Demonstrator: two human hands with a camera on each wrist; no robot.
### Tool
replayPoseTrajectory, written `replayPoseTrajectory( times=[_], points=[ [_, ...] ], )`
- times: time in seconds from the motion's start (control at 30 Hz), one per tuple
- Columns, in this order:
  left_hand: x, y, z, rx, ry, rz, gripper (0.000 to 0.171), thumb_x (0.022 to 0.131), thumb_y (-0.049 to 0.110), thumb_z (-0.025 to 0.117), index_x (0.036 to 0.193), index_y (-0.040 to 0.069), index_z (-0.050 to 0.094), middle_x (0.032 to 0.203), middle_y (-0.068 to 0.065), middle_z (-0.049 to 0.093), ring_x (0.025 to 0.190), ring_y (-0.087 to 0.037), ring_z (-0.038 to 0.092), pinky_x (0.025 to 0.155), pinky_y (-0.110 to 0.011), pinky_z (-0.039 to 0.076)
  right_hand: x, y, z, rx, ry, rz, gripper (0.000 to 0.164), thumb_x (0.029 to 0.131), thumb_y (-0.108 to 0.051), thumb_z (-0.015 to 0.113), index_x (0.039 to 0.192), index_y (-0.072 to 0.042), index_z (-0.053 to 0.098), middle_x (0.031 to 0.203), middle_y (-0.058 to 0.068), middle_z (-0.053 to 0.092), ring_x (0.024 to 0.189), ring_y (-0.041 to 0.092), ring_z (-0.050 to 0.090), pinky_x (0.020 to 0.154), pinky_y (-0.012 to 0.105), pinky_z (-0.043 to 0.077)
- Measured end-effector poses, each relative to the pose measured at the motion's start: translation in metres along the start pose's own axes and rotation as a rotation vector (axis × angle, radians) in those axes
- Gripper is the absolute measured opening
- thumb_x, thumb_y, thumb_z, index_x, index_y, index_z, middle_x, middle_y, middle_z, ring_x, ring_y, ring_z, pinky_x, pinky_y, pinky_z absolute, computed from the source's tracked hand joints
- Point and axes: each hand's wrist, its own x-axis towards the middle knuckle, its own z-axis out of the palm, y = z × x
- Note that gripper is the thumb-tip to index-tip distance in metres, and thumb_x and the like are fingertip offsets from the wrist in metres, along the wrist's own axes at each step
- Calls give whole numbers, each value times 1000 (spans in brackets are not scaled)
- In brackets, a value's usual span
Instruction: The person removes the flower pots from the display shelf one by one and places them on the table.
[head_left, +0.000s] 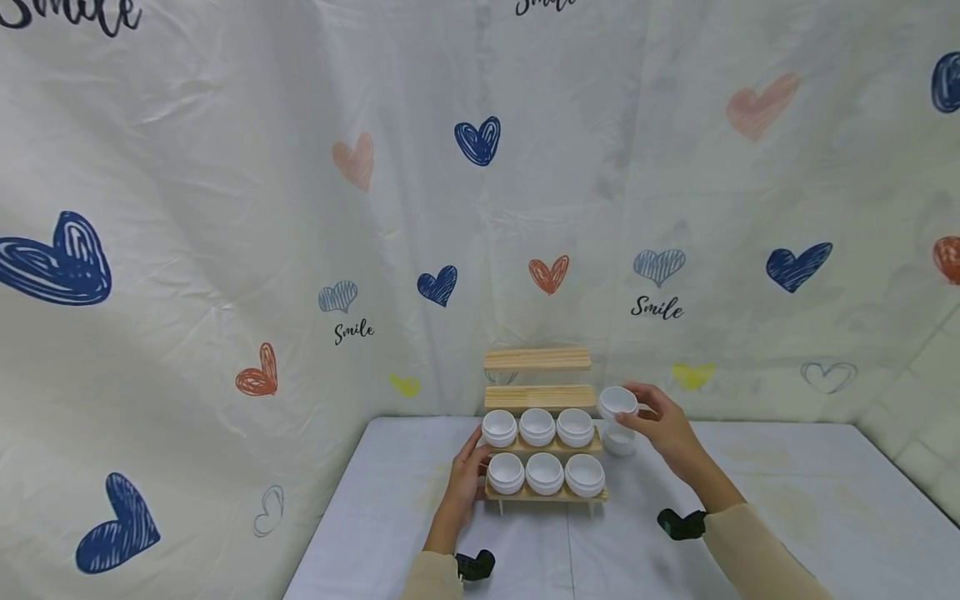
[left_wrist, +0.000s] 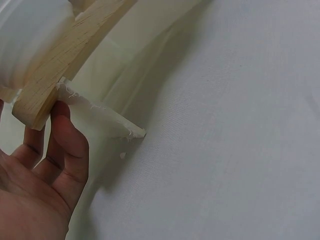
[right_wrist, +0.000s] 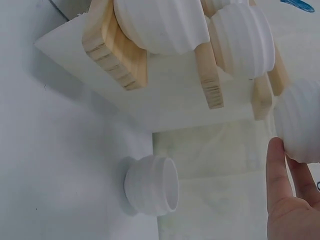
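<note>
A tiered wooden stand (head_left: 546,398) with pale side supports stands on the table, several white ribbed pots (head_left: 543,473) in rows of three on its two lower tiers. At its left end my left hand (head_left: 463,483) grips the end of a wooden slat (left_wrist: 65,60) between thumb and fingers. My right hand (head_left: 666,425) holds another white pot (head_left: 618,402) by its side, raised at the stand's right, near the second slat from the top. Below that pot, one more white pot (right_wrist: 151,185) sits upright on the table. The two upper slats bear nothing.
A white cloth (head_left: 750,500) covers the table. Behind it hangs a pale curtain (head_left: 480,217) printed with hearts and "Smile", close to the stand's back. A tiled wall (head_left: 918,408) shows at the far right.
</note>
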Motion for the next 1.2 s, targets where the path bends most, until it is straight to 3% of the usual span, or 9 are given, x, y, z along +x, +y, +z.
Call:
replayPoseTrajectory(
  times=[0.67, 1.2],
  points=[
    [1, 0, 2, -7, 3, 1, 60, 101, 38, 55, 158, 29, 40, 92, 2, 60, 83, -11, 59, 64, -28, 53, -6, 21, -8, -62, 29, 69, 72, 94, -40, 74, 152, -13, 42, 150, 14, 50, 112, 15, 56, 92, 29, 46],
    [3, -2, 1, -8, -1, 11, 61, 101, 38, 54, 159, 26, 38, 94, 0, 62, 81, -11, 58, 61, -28, 52, -8, 38, -16, -74, 32, 57, 69, 94, -37, 73, 151, -12, 43, 147, 14, 51, 102, 3, 58, 86, 24, 48]
  ],
)
